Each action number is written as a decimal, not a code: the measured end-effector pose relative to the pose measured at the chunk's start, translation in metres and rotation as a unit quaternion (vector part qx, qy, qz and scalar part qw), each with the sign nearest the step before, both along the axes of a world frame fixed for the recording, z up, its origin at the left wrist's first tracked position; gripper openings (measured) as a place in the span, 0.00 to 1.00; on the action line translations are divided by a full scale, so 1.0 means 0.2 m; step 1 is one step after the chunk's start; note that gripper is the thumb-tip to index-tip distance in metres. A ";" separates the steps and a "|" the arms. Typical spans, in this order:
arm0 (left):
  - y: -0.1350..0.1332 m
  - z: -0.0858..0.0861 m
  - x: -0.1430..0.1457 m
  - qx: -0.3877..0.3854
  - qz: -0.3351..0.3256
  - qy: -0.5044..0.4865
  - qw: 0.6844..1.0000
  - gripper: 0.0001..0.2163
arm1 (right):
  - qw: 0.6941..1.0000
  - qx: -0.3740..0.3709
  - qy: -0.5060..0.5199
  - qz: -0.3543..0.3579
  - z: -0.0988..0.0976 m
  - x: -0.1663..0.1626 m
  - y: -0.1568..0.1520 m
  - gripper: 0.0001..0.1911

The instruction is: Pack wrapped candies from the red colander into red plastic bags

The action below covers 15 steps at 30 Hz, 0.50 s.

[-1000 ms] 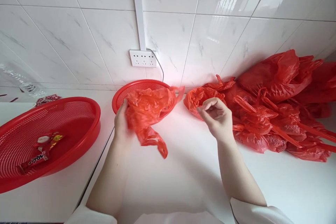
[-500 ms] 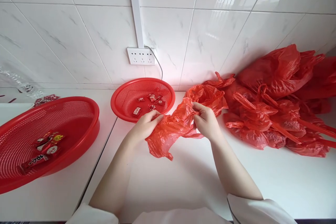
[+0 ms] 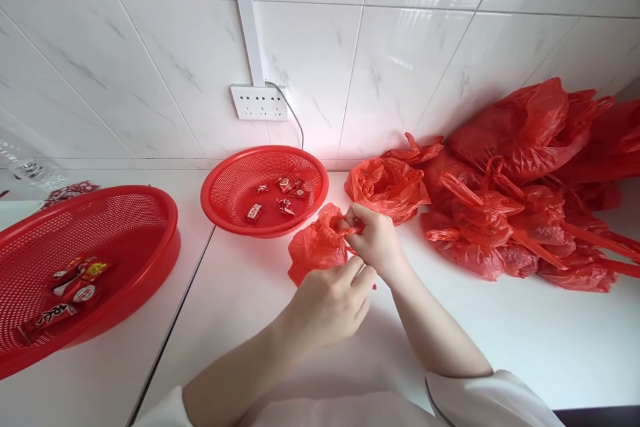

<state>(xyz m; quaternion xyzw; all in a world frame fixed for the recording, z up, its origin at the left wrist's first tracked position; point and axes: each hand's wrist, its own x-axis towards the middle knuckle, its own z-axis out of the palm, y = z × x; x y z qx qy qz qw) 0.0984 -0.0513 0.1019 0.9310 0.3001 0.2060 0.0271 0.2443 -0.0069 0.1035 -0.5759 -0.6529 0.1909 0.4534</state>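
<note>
A thin red plastic bag (image 3: pixel 316 245) hangs bunched between my two hands, just in front of the smaller basket. My right hand (image 3: pixel 374 240) is closed on the upper, gathered part of the bag. Lower and nearer to me, my left hand (image 3: pixel 333 297) has its fingers curled round a twisted end of the same bag; a small red tip pokes out beside its fingers. Part of the bag is hidden behind my left hand. Behind them, the smaller red basket (image 3: pixel 220 210) holds several wrapped sweets (image 3: pixel 285 205).
At the left stands a larger red basket (image 3: pixel 167 227) with several wrapped sweets (image 3: pixel 70 290). Crumpled red bags (image 3: pixel 387 190) lie by the wall, and filled, tied red bags (image 3: pixel 480 213) are piled at the right. A power socket (image 3: pixel 259 103) with a cable is on the tiled wall.
The bag has come away from the crumpled bags by the wall and is now gathered tighter. My left hand has moved right and toward me, close to my right hand, which has dropped slightly.
</note>
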 end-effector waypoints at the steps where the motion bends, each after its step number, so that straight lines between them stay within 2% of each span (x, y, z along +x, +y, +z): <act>1: 0.01 -0.01 0.01 -0.015 0.002 0.020 1.000 0.11 | 1.000 0.000 0.017 0.005 0.00 0.01 0.00 0.11; 6: 0.09 0.03 -0.06 -0.039 0.086 0.043 0.995 0.17 | 0.986 0.018 0.154 0.053 0.05 0.08 0.00 0.06; 9: 0.12 0.06 -0.12 -0.056 0.177 0.001 0.983 0.17 | 0.985 0.000 0.170 0.036 0.07 0.12 -0.01 0.05; 11: 0.14 0.06 -0.14 -0.076 0.227 -0.010 0.971 0.16 | 0.984 -0.037 0.166 0.053 0.08 0.13 -0.01 0.05; 13: 0.15 0.05 -0.14 -0.090 0.248 -0.013 0.964 0.15 | 0.978 -0.071 0.171 0.094 0.08 0.14 -0.01 0.06; 15: 0.16 0.03 -0.12 -0.088 0.226 -0.025 0.970 0.14 | 0.972 -0.088 0.176 0.129 0.07 0.14 0.00 0.07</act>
